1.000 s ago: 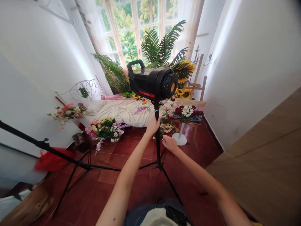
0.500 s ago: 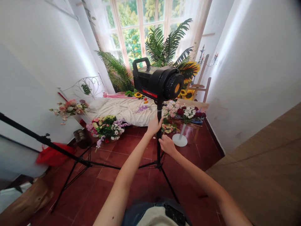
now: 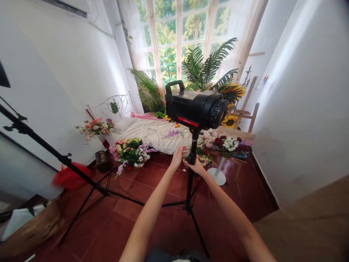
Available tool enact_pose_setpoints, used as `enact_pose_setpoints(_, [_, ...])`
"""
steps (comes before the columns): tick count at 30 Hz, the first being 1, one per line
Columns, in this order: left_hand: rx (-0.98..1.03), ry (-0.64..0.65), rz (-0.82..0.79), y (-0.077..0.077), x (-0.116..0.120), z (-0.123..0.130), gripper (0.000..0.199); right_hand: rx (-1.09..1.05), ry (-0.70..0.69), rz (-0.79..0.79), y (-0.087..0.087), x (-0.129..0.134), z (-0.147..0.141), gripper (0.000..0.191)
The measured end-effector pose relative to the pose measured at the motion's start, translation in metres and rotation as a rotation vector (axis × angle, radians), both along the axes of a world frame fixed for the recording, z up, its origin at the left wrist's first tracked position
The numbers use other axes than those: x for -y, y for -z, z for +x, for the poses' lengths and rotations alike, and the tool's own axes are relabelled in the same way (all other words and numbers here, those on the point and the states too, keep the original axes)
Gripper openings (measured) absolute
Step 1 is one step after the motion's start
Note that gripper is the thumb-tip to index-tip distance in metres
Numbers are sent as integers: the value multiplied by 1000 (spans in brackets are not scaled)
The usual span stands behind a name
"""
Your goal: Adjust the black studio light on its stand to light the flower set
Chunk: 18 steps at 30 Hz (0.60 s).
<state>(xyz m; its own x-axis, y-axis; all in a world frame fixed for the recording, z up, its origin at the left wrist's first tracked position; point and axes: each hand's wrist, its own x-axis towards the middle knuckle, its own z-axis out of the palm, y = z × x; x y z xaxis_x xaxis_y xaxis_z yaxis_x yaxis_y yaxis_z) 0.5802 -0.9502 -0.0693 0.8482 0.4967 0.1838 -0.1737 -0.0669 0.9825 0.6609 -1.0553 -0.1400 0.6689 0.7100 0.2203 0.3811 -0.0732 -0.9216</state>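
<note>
A black studio light [image 3: 195, 107] with a top handle and a red label sits on a black light stand [image 3: 189, 189], its front turned to the right. My right hand [image 3: 197, 167] is wrapped round the stand's pole at a collar below the lamp. Just left of the pole, my left hand [image 3: 178, 157] is open, its fingers stretched toward the pole. It looks apart from the pole, a little above my right hand. The stand's legs spread over the red tiled floor [image 3: 131, 213].
A second light stand [image 3: 43, 143] slants across the left. Behind are a bed [image 3: 147, 131], a flower basket [image 3: 131, 154], palm leaves [image 3: 204, 67] and an easel [image 3: 249, 105]. A white-based flower stand [image 3: 218, 176] is right of the pole; a red bag [image 3: 72, 176] lies left.
My left hand has let go of the pole and opened beside it. My right hand now sits at the collar below the lamp. The view has shifted, so the scene appears further right.
</note>
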Motion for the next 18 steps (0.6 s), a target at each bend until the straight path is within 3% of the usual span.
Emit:
enact_pose_setpoints(3, [-95, 4, -23, 35, -8, -10, 15, -50, -46, -24, 2, -8, 4, 37])
enact_pose_setpoints(8, [-143, 244, 47, 74, 7, -11, 34, -67, 0, 13, -8, -13, 7, 40])
enact_pose_setpoints(12, [-94, 211, 77, 80, 22, 1, 44, -52, 70, 55, -36, -14, 6, 41])
enact_pose_setpoints(18, [12, 31, 134, 66, 38, 17, 35, -108, 47, 199, -105, -20, 10, 43])
